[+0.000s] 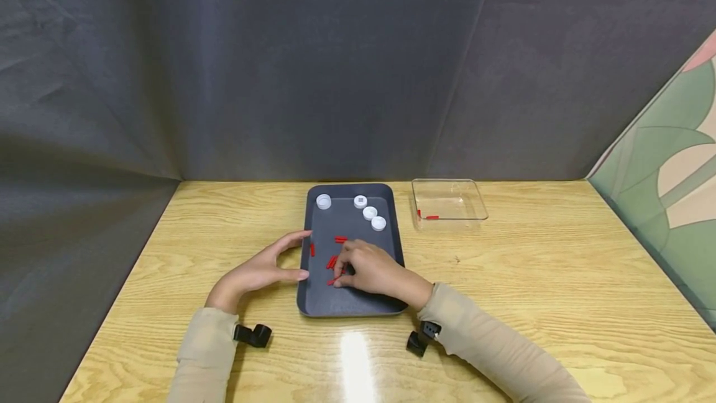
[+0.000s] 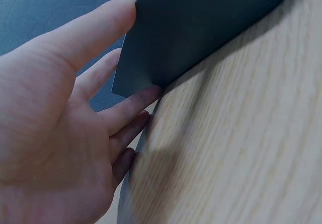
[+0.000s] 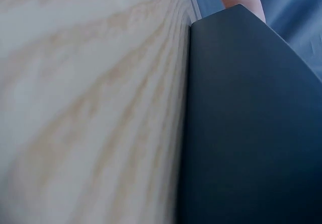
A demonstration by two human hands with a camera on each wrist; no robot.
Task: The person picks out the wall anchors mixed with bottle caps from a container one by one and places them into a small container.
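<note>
A dark grey tray (image 1: 358,305) lies on the table with several small red sticks (image 1: 332,262) scattered in it. My right hand (image 1: 371,268) reaches over the tray's lower right side, its thumb and index finger pinching one red stick (image 1: 331,282) low at the tray floor. At the left rim, my left hand (image 1: 260,270) spreads its thumb and fingers, touching the tray's side. In the left wrist view, straight fingers rest against the tray's outer wall (image 2: 191,27). The right wrist view shows the tray's outer wall (image 3: 241,113) but not the right hand.
Several white round caps lie at the tray's far end, one cap (image 1: 324,201) at left and another cap (image 1: 378,223) at right. A clear plastic box (image 1: 450,201) with red sticks (image 1: 432,217) stands behind to the right. A grey curtain (image 1: 335,67) closes off the back.
</note>
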